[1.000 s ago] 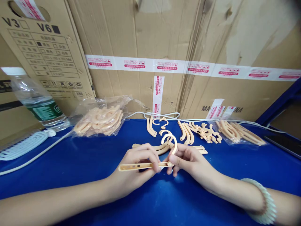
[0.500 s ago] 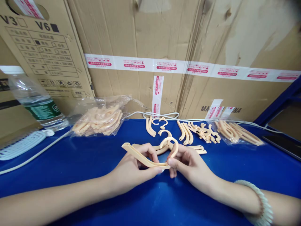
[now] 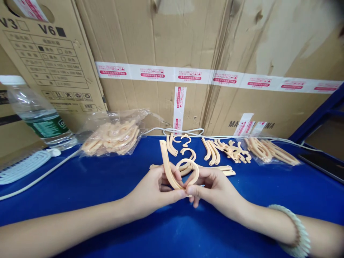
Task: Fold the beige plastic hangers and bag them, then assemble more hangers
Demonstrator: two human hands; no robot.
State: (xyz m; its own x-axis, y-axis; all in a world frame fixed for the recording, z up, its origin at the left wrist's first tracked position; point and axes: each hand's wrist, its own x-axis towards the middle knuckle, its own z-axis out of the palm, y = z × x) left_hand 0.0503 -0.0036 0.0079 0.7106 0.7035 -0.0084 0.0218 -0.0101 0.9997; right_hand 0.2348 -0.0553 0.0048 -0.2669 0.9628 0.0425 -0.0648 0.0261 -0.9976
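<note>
Head view shows the left hand (image 3: 153, 190) pinching a curved arm (image 3: 166, 163) and the right hand (image 3: 212, 186) pinching a hook (image 3: 192, 166) at its lower end, seemingly half-joined above the worktop (image 3: 107, 179), many loose pieces (image 3: 228, 150) lying behind.

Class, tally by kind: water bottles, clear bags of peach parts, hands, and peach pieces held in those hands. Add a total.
Water bottle: 1
Clear bags of peach parts, left bag and right bag: 2
Hands, left hand and right hand: 2
Held pieces, curved arm and hook: 2
Total: 7
</note>
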